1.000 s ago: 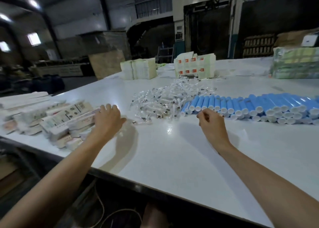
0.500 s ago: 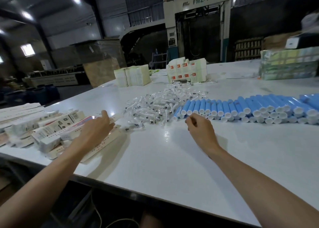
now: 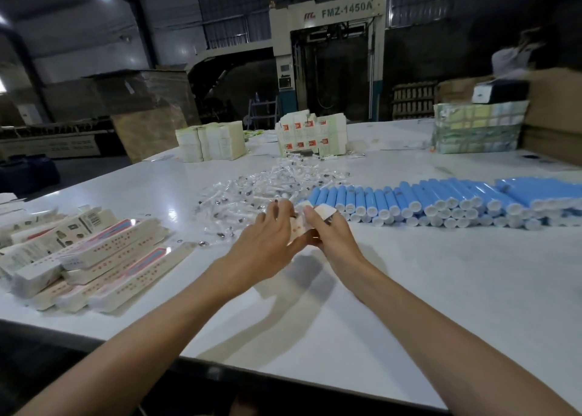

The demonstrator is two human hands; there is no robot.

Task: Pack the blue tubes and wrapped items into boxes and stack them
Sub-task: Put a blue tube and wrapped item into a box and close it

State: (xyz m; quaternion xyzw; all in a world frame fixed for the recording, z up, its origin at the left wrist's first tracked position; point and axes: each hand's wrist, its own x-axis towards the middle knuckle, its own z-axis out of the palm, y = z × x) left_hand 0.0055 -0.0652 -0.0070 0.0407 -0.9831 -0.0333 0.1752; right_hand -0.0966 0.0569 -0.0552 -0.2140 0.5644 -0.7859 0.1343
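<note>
My left hand [image 3: 267,242] and my right hand [image 3: 333,236] meet above the middle of the white table [image 3: 409,305], both gripping one small white carton [image 3: 302,223] with pink print; its end flap stands up near my right fingers. Just beyond the hands lies a heap of clear wrapped items [image 3: 261,195]. To the right, a long row of blue tubes [image 3: 441,199] with white caps lies stacked in layers. A pile of long closed cartons [image 3: 94,255] sits on the left.
Stacks of flat carton blanks [image 3: 211,143] and red-printed blanks [image 3: 310,135] stand at the far side. A wrapped greenish bundle [image 3: 478,127] and brown cardboard boxes [image 3: 554,113] stand far right. The table's dark front edge [image 3: 220,371] runs below my forearms.
My left hand left the carton pile with a carton and moved right; my right hand moved left to meet it. Both now hold the carton at centre.
</note>
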